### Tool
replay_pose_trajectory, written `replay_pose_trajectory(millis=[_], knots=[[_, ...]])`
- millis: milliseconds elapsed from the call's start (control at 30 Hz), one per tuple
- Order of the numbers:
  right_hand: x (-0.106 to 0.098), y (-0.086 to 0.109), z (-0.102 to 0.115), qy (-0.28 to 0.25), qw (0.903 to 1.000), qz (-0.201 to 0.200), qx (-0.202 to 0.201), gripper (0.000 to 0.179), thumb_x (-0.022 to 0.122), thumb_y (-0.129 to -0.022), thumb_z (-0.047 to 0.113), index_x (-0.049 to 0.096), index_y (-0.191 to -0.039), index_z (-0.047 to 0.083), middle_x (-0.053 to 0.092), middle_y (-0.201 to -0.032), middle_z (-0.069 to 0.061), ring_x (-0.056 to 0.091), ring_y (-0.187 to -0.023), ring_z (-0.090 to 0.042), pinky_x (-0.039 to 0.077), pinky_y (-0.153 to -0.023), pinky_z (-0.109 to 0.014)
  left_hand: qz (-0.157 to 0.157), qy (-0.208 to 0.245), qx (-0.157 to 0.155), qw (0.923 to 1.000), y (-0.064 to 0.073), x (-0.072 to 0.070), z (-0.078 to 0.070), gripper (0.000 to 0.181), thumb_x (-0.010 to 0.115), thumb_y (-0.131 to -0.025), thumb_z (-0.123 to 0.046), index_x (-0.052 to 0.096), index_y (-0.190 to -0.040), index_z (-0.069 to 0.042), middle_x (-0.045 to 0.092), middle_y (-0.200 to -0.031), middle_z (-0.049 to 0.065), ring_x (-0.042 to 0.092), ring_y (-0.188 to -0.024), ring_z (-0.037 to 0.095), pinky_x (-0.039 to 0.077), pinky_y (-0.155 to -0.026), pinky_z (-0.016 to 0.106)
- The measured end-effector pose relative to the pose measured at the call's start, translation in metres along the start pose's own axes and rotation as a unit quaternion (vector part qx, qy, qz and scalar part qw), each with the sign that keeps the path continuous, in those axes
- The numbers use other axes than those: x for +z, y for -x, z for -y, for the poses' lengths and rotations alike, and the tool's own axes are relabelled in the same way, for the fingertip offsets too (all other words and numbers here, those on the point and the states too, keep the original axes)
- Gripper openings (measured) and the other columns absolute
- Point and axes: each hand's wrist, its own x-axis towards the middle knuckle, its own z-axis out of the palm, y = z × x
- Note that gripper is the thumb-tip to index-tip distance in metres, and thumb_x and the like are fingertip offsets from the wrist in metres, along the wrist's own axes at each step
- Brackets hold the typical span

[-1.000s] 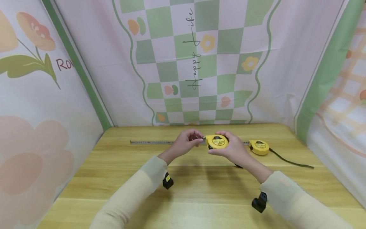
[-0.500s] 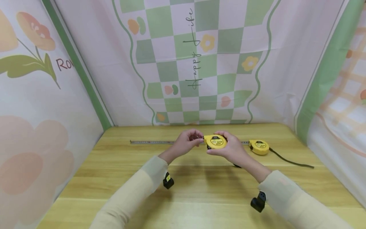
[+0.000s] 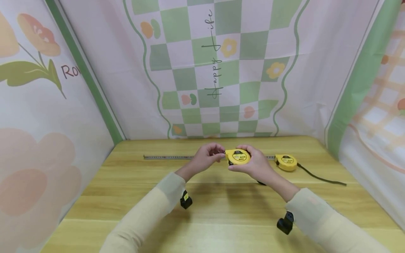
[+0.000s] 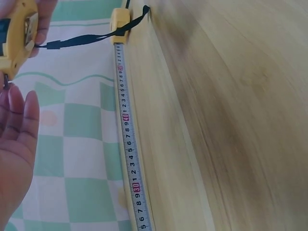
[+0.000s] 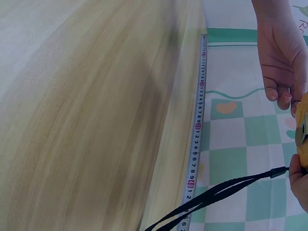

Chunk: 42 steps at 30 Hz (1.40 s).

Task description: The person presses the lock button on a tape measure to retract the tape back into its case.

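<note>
My right hand grips a yellow tape measure by its case, held up above the table with its mouth facing left. At that mouth, my left hand pinches the blade's end tab between thumb and fingers. The left wrist view shows the small metal tab right at the left fingertips. From the held case hangs a black wrist strap. Behind both hands, a second yellow tape measure lies on the table, its blade drawn out leftward; the hands hide its middle part.
The wooden table reaches back to a hanging cloth with green and white checks. A black strap trails right from the lying tape measure. Small black cameras hang under both sleeves.
My right hand has shifted slightly left with the tape measure, and the short gap between its mouth and my left fingers has narrowed. The lying tape measure stays put.
</note>
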Motion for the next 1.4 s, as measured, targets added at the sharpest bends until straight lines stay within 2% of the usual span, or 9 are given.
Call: replay_pose_trajectory(millis=[167,500,767,933,1133,1400], knots=[[0.0012,-0.0006,-0.0019,0.001,1.0,0.003,0.002,0.081,0.089,-0.069,0.038,0.05,-0.132,0.005,0.058,-0.118,-0.014,0.057,-0.094,-0.025,0.05,-0.076,-0.038,0.004,0.008,0.004,1.0,0.0001,-0.0002,0.0027,0.012,0.062,-0.095,-0.005,0.062,-0.106,0.001,0.063,-0.094,0.009,0.06,-0.081,0.026,0.055,-0.071,0.029],[0.0018,-0.0011,-0.0021,-0.001,1.0,0.003,0.001,0.081,0.089,-0.069,0.036,0.05,-0.133,0.005,0.058,-0.118,-0.015,0.057,-0.094,-0.025,0.05,-0.076,-0.038,0.005,0.012,0.007,0.9999,0.0013,-0.0007,0.0023,0.016,0.062,-0.095,-0.005,0.062,-0.11,0.001,0.064,-0.098,0.009,0.06,-0.08,0.014,0.055,-0.072,0.03],[0.0025,-0.0017,-0.002,-0.006,1.0,0.004,0.002,0.083,0.088,-0.07,0.037,0.048,-0.135,0.004,0.056,-0.122,-0.015,0.057,-0.097,-0.026,0.05,-0.079,-0.039,0.006,0.006,0.02,0.9998,0.0025,-0.0025,0.0029,0.02,0.065,-0.094,-0.009,0.063,-0.113,-0.001,0.064,-0.096,0.006,0.061,-0.088,0.028,0.055,-0.073,0.03],[0.0027,-0.0016,-0.003,-0.008,1.0,0.003,0.0,0.083,0.088,-0.07,0.036,0.048,-0.135,0.004,0.056,-0.122,-0.015,0.057,-0.098,-0.026,0.05,-0.079,-0.039,0.02,0.007,0.031,0.9993,0.0034,-0.0042,0.0046,0.026,0.067,-0.093,-0.01,0.062,-0.117,-0.001,0.065,-0.104,0.007,0.061,-0.096,0.02,0.054,-0.082,0.031],[0.0042,-0.0016,-0.0058,-0.005,1.0,0.007,0.0,0.086,0.089,-0.069,0.037,0.047,-0.136,0.003,0.055,-0.122,-0.015,0.057,-0.099,-0.027,0.051,-0.079,-0.039,0.056,0.039,0.013,0.9976,0.0063,-0.0068,0.0045,0.039,0.07,-0.091,-0.011,0.058,-0.127,-0.001,0.064,-0.114,0.009,0.061,-0.104,0.02,0.052,-0.088,0.032],[0.0086,-0.0022,-0.0101,0.009,0.9999,0.012,-0.006,0.089,0.09,-0.067,0.039,0.047,-0.137,0.003,0.055,-0.123,-0.015,0.057,-0.1,-0.026,0.05,-0.08,-0.039,0.064,0.02,-0.002,0.9978,0.0086,-0.008,0.0058,0.048,0.076,-0.086,-0.013,0.058,-0.13,-0.005,0.064,-0.118,0.003,0.06,-0.108,0.018,0.05,-0.091,0.03]])
